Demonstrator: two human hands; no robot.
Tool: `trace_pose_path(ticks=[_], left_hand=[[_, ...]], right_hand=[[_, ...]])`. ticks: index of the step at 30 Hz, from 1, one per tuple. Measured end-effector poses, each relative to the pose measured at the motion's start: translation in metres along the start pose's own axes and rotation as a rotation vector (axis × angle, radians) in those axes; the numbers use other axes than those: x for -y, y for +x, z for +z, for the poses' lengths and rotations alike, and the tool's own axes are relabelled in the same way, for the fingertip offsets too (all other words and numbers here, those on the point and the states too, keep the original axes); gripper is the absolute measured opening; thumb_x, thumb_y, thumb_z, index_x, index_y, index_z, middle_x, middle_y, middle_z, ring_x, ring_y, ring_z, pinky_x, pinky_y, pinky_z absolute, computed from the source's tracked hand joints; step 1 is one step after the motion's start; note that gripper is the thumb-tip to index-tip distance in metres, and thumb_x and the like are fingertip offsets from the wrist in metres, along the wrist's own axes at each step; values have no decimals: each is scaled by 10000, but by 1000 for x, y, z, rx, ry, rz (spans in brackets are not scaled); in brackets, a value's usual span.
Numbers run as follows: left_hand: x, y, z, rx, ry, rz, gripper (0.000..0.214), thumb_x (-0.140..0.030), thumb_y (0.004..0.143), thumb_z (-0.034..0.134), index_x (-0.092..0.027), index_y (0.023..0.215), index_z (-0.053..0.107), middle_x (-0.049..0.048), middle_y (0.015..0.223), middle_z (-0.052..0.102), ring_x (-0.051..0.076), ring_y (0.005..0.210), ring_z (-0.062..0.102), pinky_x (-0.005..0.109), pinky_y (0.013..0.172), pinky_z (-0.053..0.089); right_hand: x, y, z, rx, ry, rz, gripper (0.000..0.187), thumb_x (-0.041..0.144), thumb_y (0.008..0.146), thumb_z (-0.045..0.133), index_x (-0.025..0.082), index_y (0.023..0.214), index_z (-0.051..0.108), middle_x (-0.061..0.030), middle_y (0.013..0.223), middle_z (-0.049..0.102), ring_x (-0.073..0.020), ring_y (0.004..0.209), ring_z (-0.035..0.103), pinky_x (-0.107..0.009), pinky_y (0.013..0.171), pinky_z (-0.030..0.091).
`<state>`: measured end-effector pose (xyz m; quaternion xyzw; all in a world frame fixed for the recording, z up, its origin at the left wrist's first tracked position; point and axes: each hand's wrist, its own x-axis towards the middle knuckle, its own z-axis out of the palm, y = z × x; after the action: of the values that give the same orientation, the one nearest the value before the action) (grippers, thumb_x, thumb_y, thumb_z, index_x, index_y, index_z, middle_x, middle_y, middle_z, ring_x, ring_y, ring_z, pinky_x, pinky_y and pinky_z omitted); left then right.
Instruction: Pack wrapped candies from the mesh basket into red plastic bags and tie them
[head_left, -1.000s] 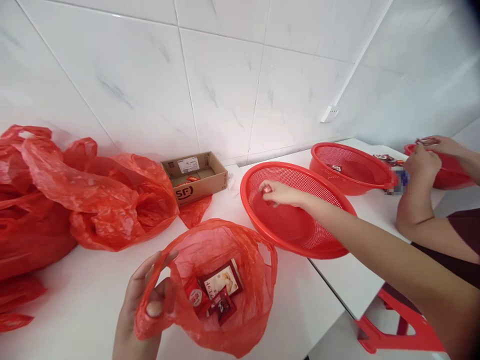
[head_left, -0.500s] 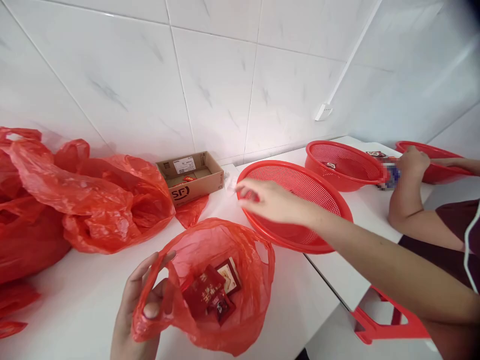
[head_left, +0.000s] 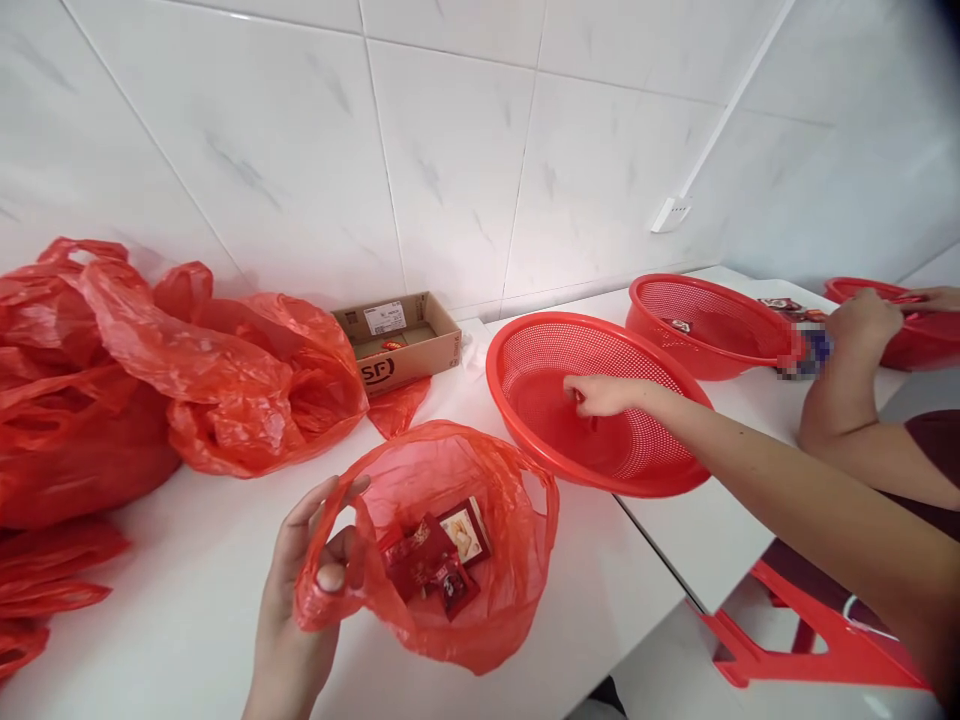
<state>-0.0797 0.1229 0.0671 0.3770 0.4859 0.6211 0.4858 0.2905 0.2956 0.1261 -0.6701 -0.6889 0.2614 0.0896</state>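
Observation:
My left hand [head_left: 304,590] grips the rim of an open red plastic bag [head_left: 495,580] on the white table, holding it open. Several small red packets [head_left: 431,555] lie inside the bag. My right hand [head_left: 600,395] reaches into a large red mesh basket [head_left: 525,345], its fingers pinched together on the basket floor; I cannot make out what is between them.
A heap of red plastic bags [head_left: 150,380] fills the left side. A small cardboard box [head_left: 397,340] stands against the tiled wall. Another person's hands [head_left: 862,325] work at two more red baskets [head_left: 705,325] on the right. A red stool [head_left: 795,640] stands below the table edge [head_left: 660,560].
My right hand left the basket toward the bag, more packets appeared inside the bag, then the hand went back into the basket. The left hand kept its hold on the bag.

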Motion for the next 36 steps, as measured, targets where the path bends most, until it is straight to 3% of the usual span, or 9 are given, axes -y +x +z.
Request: trace_pose_path(ticks=[6, 9, 13, 17, 24, 26, 29, 33, 36], left_hand=[[-2, 0, 2, -7, 19, 9, 749, -674, 573, 773, -350, 1224, 595, 78, 1319, 588, 127, 601, 562, 272, 487, 510], [-1, 0, 2, -16, 22, 5, 741, -673, 580, 771, -341, 1220, 595, 84, 1334, 580, 148, 644, 588, 266, 482, 501], [-4, -2, 4, -16, 22, 14, 724, -659, 599, 769, -341, 1223, 586, 84, 1329, 581, 130, 620, 568, 265, 492, 502], [-10, -7, 8, -8, 34, 15, 715, -664, 632, 744, -348, 1246, 560, 83, 1365, 546, 110, 606, 528, 256, 496, 488], [-8, -1, -5, -31, 9, 63, 653, -576, 651, 773, -351, 1235, 587, 75, 1255, 615, 136, 608, 548, 273, 484, 495], [-13, -2, -8, -39, 11, 77, 644, -568, 656, 774, -323, 1227, 603, 48, 981, 685, 124, 565, 512, 245, 479, 477], [-27, -6, -6, -23, 41, 31, 541, -537, 672, 776, -270, 1127, 657, -39, 569, 526, 102, 512, 440, 191, 479, 428], [-45, -14, -7, -21, 203, -98, 466, -494, 651, 797, -261, 1036, 674, -33, 564, 546, 119, 523, 490, 204, 491, 457], [-43, -16, -25, 37, 305, -172, 597, -527, 640, 782, -279, 1160, 623, 3, 634, 647, 197, 589, 607, 297, 569, 544]], right_hand=[[73, -63, 6, -113, 411, -353, 388, 163, 812, 560, 281, 1173, 484, -12, 1029, 640, -164, 909, 635, -281, 726, 512], [110, -99, 37, 59, 514, -552, 661, 123, 807, 556, 339, 1398, 353, -6, 1024, 635, -155, 892, 641, -291, 745, 532], [127, -107, 84, 128, 358, -523, 790, 90, 812, 530, 348, 1500, 238, -30, 1032, 645, -170, 892, 643, -304, 732, 541], [126, -102, 106, 11, 168, -540, 753, 85, 854, 474, 346, 1517, 231, -65, 1296, 597, -226, 1127, 606, -405, 904, 522], [104, -137, 91, -190, 127, -606, 414, 184, 943, 454, 293, 1337, 523, -20, 1378, 566, -176, 1264, 530, -372, 1069, 452], [87, -147, 96, -264, 125, -534, 370, 224, 953, 452, 276, 1306, 551, -47, 1376, 567, -197, 1277, 524, -406, 1078, 448], [59, -156, 113, -258, 92, -408, 333, 299, 942, 487, 275, 1256, 597, -88, 1410, 529, -272, 1319, 483, -504, 1059, 450], [37, -157, 131, -213, 236, -266, 246, 368, 926, 518, 298, 1136, 625, -84, 1332, 572, -301, 1295, 494, -540, 1010, 466], [31, -152, 137, -186, 515, -122, 243, 422, 909, 542, 273, 1101, 554, -80, 1208, 611, -245, 1023, 637, -453, 859, 541]])
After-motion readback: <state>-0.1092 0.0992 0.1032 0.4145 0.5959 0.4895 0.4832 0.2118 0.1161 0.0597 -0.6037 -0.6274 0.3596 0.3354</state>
